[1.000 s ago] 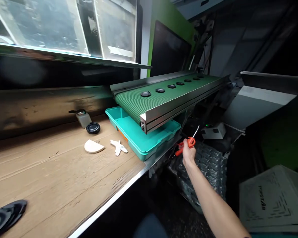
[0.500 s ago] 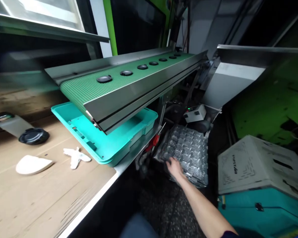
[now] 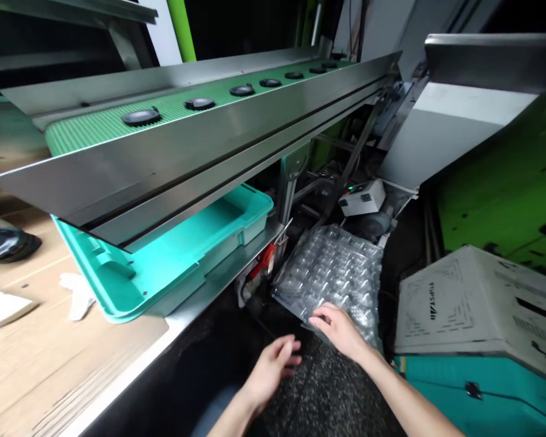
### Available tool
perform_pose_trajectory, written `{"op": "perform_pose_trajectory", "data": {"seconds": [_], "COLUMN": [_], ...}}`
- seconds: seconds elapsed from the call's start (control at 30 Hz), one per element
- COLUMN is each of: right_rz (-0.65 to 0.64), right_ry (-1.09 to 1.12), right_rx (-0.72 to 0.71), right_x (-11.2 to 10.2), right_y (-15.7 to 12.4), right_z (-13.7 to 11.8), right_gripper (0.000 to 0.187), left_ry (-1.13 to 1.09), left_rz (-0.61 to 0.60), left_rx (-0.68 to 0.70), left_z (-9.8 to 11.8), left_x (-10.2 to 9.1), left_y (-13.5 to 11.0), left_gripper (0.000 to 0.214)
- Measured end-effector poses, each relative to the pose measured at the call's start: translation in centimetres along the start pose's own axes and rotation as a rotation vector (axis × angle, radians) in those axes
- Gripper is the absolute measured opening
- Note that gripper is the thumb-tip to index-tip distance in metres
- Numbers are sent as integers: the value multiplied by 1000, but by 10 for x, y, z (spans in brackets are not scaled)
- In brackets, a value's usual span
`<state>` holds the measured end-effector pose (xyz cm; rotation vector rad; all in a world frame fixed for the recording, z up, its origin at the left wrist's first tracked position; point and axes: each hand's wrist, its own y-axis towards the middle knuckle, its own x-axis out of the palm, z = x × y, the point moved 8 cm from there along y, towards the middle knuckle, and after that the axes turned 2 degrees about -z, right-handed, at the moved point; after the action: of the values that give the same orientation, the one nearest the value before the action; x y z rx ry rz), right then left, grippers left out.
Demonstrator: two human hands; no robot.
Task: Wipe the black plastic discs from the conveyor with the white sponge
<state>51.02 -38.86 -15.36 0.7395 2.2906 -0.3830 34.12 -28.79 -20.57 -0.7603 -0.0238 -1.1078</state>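
Lying low, right of the tabletop [image 3: 31,376]: clear trays [image 3: 330,267], pocketed, near edge toward the person. Right hand [image 3: 339,331]: at that near edge, thumb and fingers curled close together; whether it grips the edge cannot be told. Left hand [image 3: 275,367]: left of the right hand and apart from the trays, fingers half curled, partly open, nothing seen in it. Air gun [image 3: 261,261], red: at the tabletop's edge, left of the trays, nozzle pointing up and right. Conveyor [image 3: 209,149]: green belt, seven black discs [image 3: 199,104] in a row. Bin [image 3: 191,237], turquoise: on the tabletop, below the conveyor's near end. White scrap [image 3: 78,294]: just beside the bin. Small box [image 3: 368,197], green light lit: behind the trays. Machine [image 3: 441,309], grey over teal: right of the trays.
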Motion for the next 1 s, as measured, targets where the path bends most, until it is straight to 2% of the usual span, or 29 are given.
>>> {"op": "perform_pose_trajectory", "data": {"seconds": [0.07, 0.17, 0.27, 0.43, 0.57, 0.67, 0.83, 0.9, 1.0], "right_rz": [55, 94, 81, 46, 19, 78, 215, 227, 176], "right_ry": [50, 94, 119, 142, 134, 121, 113, 59, -105], "right_rx": [31, 44, 45, 31, -3, 19, 83, 81, 40], "right_x": [-7, -17, -32, -63, -81, -102, -147, -152, -135], "right_y": [-5, -4, 3, 13, 20, 25, 27, 25, 24], "right_z": [-5, -10, -14, -26, -35, -28, 1, 4, -10], "right_gripper": [25, 26, 27, 28, 32, 32, 32, 30, 20], "left_ry": [-183, -292, -247, 48, 171, 221, 244, 235, 149], "left_rz": [-35, -27, -27, 43, 114, 131, 143, 131, 98], "left_rx": [74, 224, 336, 525, 566, 528, 414, 385, 340], "left_z": [6, 19, 32, 68, 80, 66, 20, 4, -16], "left_x": [30, 50, 56, 70, 82, 78, 58, 57, 65], "left_y": [38, 61, 65, 62, 57, 57, 72, 83, 105], "left_gripper": [50, 38, 34, 33, 32, 33, 37, 39, 41]}}
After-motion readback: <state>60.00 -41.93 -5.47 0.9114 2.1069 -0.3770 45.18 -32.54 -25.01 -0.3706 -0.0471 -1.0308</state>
